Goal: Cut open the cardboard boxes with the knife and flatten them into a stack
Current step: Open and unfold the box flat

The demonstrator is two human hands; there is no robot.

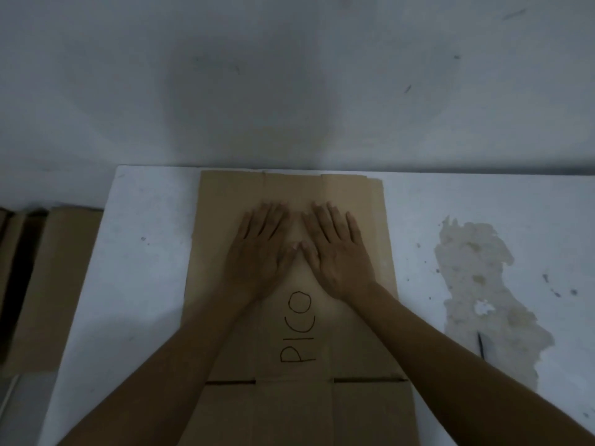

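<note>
Two bare forearms reach in from the near edge, over a flattened box (222, 220) that lies lengthwise on the white table (145, 252), running from the near side almost to the far edge. At its near end two slits separate the flaps from the main panel, so the seams look already cut. Handwritten lettering (297, 329) reading PICO runs up the middle panel.

Just beyond the lettering, the left grip (260, 252) and the right grip (338, 252), both bare hands, lie palm-down on the cardboard side by side, thumbs touching. The fingers are straight and spread, holding nothing. They seem placed over the centre crease to press the panels flat, and weight spread through open palms suits that better than any pinch.

To the right, well apart from the box, a dark thin thing (480, 346) lies on a rough pale stain (476, 278). It may be the knife, but it is too small to tell. It lies off the cardboard and away from the pressing palms.

Off the table's left side sits more brown cardboard (64, 268), partly in shadow. Whether it is uncut boxes or the stack, I cannot tell.

Beyond the far edge rises a plain grey wall (289, 75).
</note>
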